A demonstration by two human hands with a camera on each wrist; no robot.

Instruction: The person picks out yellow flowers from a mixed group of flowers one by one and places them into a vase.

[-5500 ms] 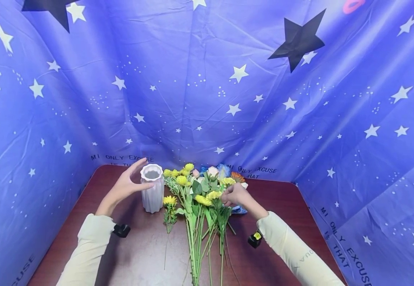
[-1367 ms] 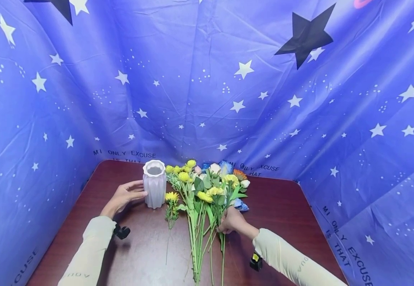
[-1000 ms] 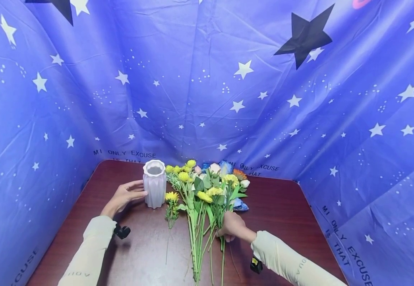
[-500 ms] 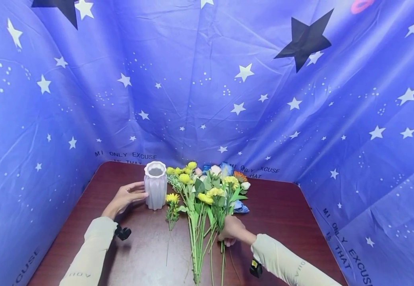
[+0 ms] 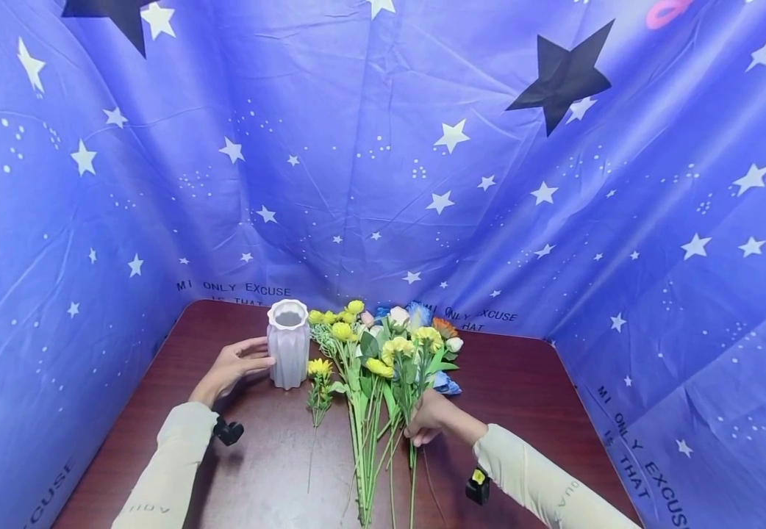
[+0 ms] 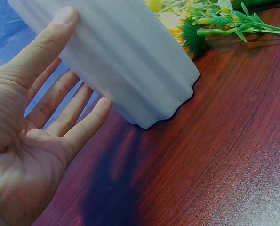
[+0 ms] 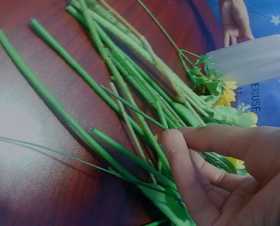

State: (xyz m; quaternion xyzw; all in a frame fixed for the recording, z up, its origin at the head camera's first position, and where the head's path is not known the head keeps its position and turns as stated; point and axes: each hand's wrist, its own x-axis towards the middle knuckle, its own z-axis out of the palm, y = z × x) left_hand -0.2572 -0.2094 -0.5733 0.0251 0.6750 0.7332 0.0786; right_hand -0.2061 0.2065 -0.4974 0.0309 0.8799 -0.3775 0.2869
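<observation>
A pale ribbed vase (image 5: 288,356) stands upright at the left of the flowers, its mouth showing no stems. My left hand (image 5: 231,367) touches the vase's left side, the thumb in front and the spread fingers farther round, as the left wrist view shows. My right hand (image 5: 431,417) is among the green stems (image 5: 364,455) of the flower pile. In the right wrist view its thumb and index fingertip pinch a thin green flower stem (image 7: 135,108). Yellow flowers (image 5: 398,350) lie just above that hand. Which bloom the pinched stem carries is hidden.
A single yellow flower (image 5: 319,367) lies between vase and pile. White, pink, orange and blue blooms (image 5: 419,314) lie at the pile's back. The dark red wooden table (image 5: 522,411) ends against a blue star-printed cloth (image 5: 356,184).
Earlier my left hand was raised beside the vase's rim; now it touches lower down. My right hand went from the blooms down to the stems. A yellow bloom above it has just turned slightly upward.
</observation>
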